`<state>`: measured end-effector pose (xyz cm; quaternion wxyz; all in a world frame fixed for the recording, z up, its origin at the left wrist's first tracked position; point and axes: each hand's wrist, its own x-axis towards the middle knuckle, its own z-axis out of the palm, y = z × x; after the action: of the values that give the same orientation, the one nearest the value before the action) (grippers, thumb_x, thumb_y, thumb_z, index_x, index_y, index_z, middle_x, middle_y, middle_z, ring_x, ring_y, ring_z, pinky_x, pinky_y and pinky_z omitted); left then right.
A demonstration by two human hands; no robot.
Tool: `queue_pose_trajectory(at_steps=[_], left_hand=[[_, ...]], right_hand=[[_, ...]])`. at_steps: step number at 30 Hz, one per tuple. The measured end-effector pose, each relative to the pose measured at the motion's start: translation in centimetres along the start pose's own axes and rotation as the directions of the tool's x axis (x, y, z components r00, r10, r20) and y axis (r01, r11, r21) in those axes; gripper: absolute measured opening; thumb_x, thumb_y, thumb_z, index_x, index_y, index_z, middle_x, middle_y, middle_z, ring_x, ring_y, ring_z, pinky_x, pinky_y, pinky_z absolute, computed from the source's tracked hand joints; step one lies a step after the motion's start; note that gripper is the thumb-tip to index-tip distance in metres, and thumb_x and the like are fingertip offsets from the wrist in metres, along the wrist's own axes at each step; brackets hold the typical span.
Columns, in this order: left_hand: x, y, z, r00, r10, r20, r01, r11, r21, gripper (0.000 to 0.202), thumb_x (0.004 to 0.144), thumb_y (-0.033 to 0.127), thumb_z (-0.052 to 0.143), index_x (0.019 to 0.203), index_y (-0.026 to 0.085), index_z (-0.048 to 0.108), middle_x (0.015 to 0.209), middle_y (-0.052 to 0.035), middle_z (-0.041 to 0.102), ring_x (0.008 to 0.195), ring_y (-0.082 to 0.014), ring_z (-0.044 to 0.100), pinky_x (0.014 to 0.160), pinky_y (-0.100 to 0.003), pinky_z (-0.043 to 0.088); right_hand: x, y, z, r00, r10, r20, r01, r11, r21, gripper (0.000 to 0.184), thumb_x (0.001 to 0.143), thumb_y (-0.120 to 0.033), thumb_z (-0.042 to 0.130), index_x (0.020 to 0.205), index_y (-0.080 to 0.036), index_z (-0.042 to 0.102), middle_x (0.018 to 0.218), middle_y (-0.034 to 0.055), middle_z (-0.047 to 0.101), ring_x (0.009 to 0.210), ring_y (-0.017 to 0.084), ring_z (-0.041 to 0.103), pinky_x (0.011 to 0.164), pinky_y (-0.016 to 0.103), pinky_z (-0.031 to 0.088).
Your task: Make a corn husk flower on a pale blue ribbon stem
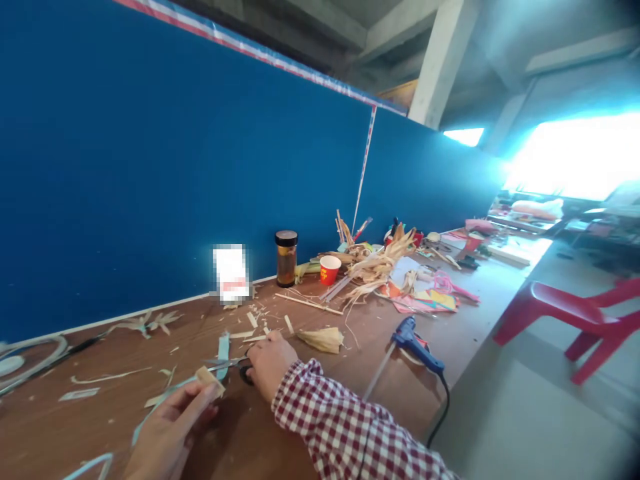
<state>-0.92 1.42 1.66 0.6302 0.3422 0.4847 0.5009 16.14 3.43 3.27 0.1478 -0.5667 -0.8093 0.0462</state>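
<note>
My left hand [173,427], low in the head view, pinches a small tan piece of corn husk [209,381] between thumb and fingers. Just right of it, my right hand [273,367] has its fingers on the black handles of a pair of scissors [225,364]. The blades point left toward the husk piece and cross a pale blue strip [223,345] on the table. Part of the handles is hidden under my right hand. Beyond that hand lies a larger folded dried husk [325,339], among several small trimmed scraps [251,320].
A blue glue gun [417,343] with a cord lies to the right. Farther back are a lidded jar of amber liquid [287,263], a red paper cup [329,272] and a heap of dried husks [383,263]. A red plastic stool [565,303] stands beside the table.
</note>
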Motion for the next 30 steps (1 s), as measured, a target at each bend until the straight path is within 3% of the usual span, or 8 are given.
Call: queue_pose_trajectory(at_steps=[2, 4, 7, 14, 19, 23, 26, 30], left_hand=[[0.1, -0.2, -0.1, 1.0, 0.003, -0.025, -0.003, 1.0, -0.014, 0.032, 0.039, 0.025, 0.083, 0.065, 0.015, 0.068, 0.072, -0.0014, 0.064, 0.063, -0.0127, 0.058, 0.054, -0.017, 0.052], [0.1, -0.2, -0.1, 0.999, -0.002, -0.04, 0.001, 1.0, -0.028, 0.033, 0.037, 0.026, 0.084, 0.064, 0.016, 0.068, 0.071, -0.0008, 0.064, 0.062, -0.0124, 0.058, 0.052, -0.017, 0.052], [0.0, 0.1, -0.1, 0.999, -0.033, -0.001, 0.033, 0.998, -0.056, 0.034, 0.037, 0.026, 0.084, 0.066, 0.016, 0.068, 0.072, -0.0012, 0.066, 0.065, -0.0145, 0.06, 0.055, -0.019, 0.053], [-0.2, 0.7, 0.1, 0.995, -0.099, 0.024, 0.1, 0.992, -0.075, 0.032, 0.039, 0.024, 0.084, 0.065, 0.016, 0.067, 0.066, 0.0005, 0.066, 0.063, -0.0132, 0.061, 0.058, -0.017, 0.053], [-0.3, 0.4, 0.4, 0.999, -0.037, -0.011, 0.037, 0.998, -0.045, 0.032, 0.034, 0.027, 0.085, 0.059, 0.016, 0.068, 0.064, 0.0004, 0.065, 0.063, -0.0135, 0.06, 0.06, -0.017, 0.054], [-0.2, 0.3, 0.2, 0.999, -0.034, -0.034, 0.032, 0.998, -0.061, 0.032, 0.035, 0.027, 0.085, 0.06, 0.015, 0.068, 0.066, -0.0005, 0.066, 0.065, -0.0145, 0.061, 0.06, -0.018, 0.054], [0.1, 0.1, -0.2, 0.999, -0.049, -0.006, 0.049, 0.998, -0.04, 0.031, 0.039, 0.028, 0.084, 0.063, 0.015, 0.068, 0.068, -0.0007, 0.066, 0.066, -0.0136, 0.061, 0.059, -0.017, 0.053], [0.4, -0.1, -0.6, 0.998, -0.07, -0.001, 0.07, 0.997, -0.027, 0.031, 0.042, 0.028, 0.083, 0.066, 0.015, 0.069, 0.069, -0.0008, 0.067, 0.065, -0.0133, 0.061, 0.059, -0.017, 0.052]], right_hand=[[-0.2, -0.2, 0.0, 0.997, 0.007, -0.083, -0.003, 0.999, 0.042, 0.012, 0.076, -0.026, 0.058, 0.075, -0.015, 0.061, 0.097, 0.0099, 0.057, 0.092, 0.022, 0.051, 0.078, 0.035, 0.043], [-0.7, -0.7, 0.0, 0.978, 0.037, -0.208, -0.005, 0.988, 0.153, 0.017, 0.081, -0.032, 0.054, 0.086, -0.018, 0.061, 0.101, 0.0084, 0.055, 0.092, 0.02, 0.051, 0.076, 0.032, 0.044], [-1.4, -2.2, -0.1, 0.955, -0.071, -0.29, 0.164, 0.936, 0.31, 0.032, 0.08, -0.044, 0.053, 0.103, -0.02, 0.054, 0.096, 0.0042, 0.056, 0.087, 0.016, 0.053, 0.076, 0.026, 0.043], [-1.4, -3.0, 0.8, 0.961, -0.1, -0.259, 0.215, 0.859, 0.464, 0.046, 0.07, -0.05, 0.064, 0.103, -0.02, 0.052, 0.094, 0.0023, 0.058, 0.083, 0.015, 0.056, 0.073, 0.024, 0.044], [-1.1, -2.5, 1.4, 0.954, -0.127, -0.27, 0.249, 0.838, 0.485, 0.031, 0.076, -0.041, 0.061, 0.098, -0.019, 0.057, 0.088, 0.0013, 0.061, 0.08, 0.014, 0.057, 0.072, 0.022, 0.044], [-1.3, -2.8, 1.2, 0.956, -0.057, -0.287, 0.211, 0.814, 0.541, 0.041, 0.074, -0.038, 0.063, 0.109, -0.019, 0.051, 0.093, 0.0018, 0.061, 0.079, 0.013, 0.058, 0.073, 0.023, 0.045], [-1.5, -2.9, 0.9, 0.957, -0.071, -0.283, 0.219, 0.815, 0.536, 0.032, 0.075, -0.034, 0.062, 0.104, -0.021, 0.054, 0.094, 0.0014, 0.061, 0.082, 0.013, 0.058, 0.076, 0.024, 0.045], [-1.4, -2.9, 1.2, 0.97, -0.049, -0.237, 0.196, 0.735, 0.649, 0.024, 0.077, -0.031, 0.06, 0.099, -0.021, 0.059, 0.087, 0.0005, 0.063, 0.076, 0.012, 0.058, 0.072, 0.022, 0.046]])
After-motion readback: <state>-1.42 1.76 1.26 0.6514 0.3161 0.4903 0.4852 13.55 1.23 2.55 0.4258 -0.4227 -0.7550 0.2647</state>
